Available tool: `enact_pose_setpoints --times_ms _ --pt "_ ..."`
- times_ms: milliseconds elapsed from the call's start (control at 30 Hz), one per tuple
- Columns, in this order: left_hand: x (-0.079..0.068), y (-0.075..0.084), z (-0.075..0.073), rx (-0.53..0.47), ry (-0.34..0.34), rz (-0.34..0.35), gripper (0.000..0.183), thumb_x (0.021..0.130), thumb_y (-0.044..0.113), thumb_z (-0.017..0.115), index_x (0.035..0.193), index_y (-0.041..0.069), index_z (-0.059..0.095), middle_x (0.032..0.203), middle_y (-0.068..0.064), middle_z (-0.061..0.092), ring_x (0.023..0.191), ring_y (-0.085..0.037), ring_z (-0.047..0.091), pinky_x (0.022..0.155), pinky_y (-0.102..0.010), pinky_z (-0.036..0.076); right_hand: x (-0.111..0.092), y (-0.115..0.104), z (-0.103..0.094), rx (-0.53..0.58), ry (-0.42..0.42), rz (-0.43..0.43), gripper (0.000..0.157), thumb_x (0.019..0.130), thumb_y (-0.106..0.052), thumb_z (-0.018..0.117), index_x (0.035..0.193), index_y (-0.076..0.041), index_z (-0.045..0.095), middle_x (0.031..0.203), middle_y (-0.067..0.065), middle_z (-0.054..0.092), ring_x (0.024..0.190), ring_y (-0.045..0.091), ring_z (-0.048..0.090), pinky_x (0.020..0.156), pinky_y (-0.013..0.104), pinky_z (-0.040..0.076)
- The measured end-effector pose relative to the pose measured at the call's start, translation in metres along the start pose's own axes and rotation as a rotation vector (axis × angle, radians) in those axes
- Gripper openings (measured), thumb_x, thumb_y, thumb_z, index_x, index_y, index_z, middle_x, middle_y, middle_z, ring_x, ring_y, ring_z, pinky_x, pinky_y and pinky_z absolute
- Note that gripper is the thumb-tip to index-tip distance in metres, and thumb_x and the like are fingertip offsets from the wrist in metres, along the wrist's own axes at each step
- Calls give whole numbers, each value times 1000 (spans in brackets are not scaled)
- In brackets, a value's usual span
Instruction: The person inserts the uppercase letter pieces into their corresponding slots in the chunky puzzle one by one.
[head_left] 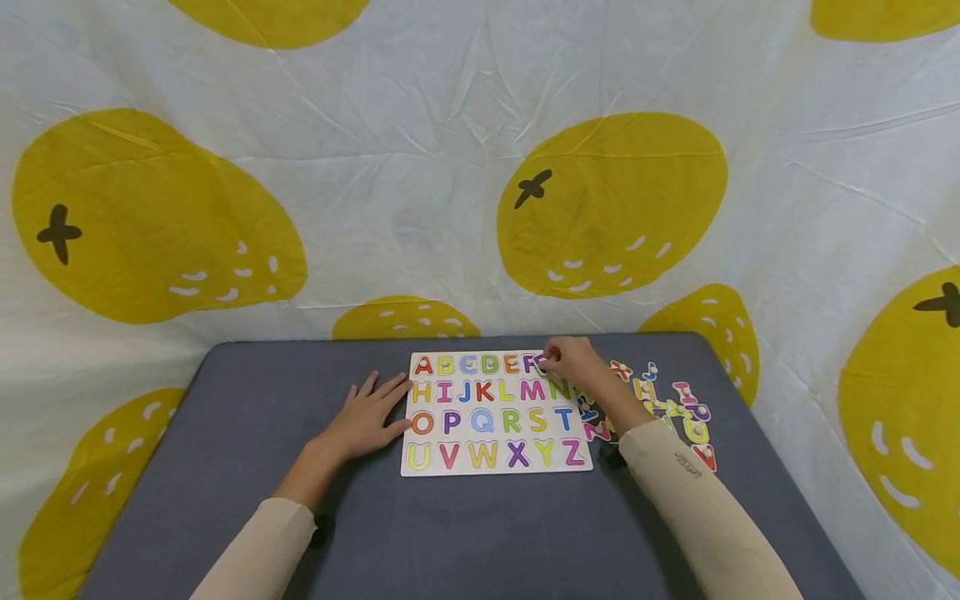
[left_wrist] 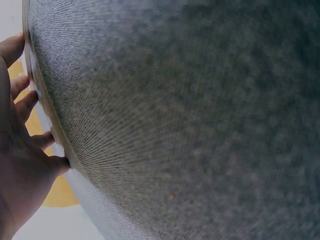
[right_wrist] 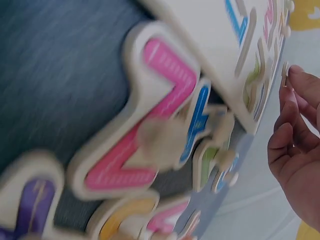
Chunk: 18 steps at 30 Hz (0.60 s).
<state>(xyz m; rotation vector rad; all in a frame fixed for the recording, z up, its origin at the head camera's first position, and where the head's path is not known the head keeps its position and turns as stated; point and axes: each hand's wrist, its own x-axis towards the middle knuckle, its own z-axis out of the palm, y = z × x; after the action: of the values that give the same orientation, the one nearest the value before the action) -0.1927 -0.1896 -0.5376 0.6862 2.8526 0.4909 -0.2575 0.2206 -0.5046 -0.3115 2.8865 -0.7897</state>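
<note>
A white alphabet puzzle board (head_left: 467, 435) lies on the table, its colored letters running in rows from A to Z. My left hand (head_left: 365, 422) rests flat at the board's left edge, fingers spread, with fingertips and thumb right at the rim. Over the top right corner of the board, my right hand (head_left: 579, 365) pinches a small wooden letter piece (right_wrist: 285, 75) between thumb and fingers, just beside the F. The piece shows edge-on in the right wrist view, so I cannot tell which letter it is. Small knobs stand on letters in the top row.
Loose knobbed letter pieces lie to the right of the board, among them a pink Z (right_wrist: 172, 102) and a red V (head_left: 705, 456). My right forearm passes over some of them. A lemon-print cloth (head_left: 420, 208) hangs behind the dark grey table (head_left: 465, 533).
</note>
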Motion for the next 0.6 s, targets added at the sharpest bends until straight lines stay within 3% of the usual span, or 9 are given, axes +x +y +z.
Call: enact_pose_setpoints --times_ms 333,600 --pt "2 -3 4 2 3 3 75 101 54 59 163 19 36 168 -7 34 155 -51 19 115 -79 18 18 -12 18 -39 23 75 23 95 -25 76 81 -10 64 76 4 60 71 17 55 62 28 43" --pt "1 -3 4 6 11 5 74 100 53 60 162 19 37 168 -7 35 155 -51 20 115 -79 19 20 -17 26 -35 49 115 22 94 -22 76 81 -9 63 80 5 60 76 20 56 64 29 44"
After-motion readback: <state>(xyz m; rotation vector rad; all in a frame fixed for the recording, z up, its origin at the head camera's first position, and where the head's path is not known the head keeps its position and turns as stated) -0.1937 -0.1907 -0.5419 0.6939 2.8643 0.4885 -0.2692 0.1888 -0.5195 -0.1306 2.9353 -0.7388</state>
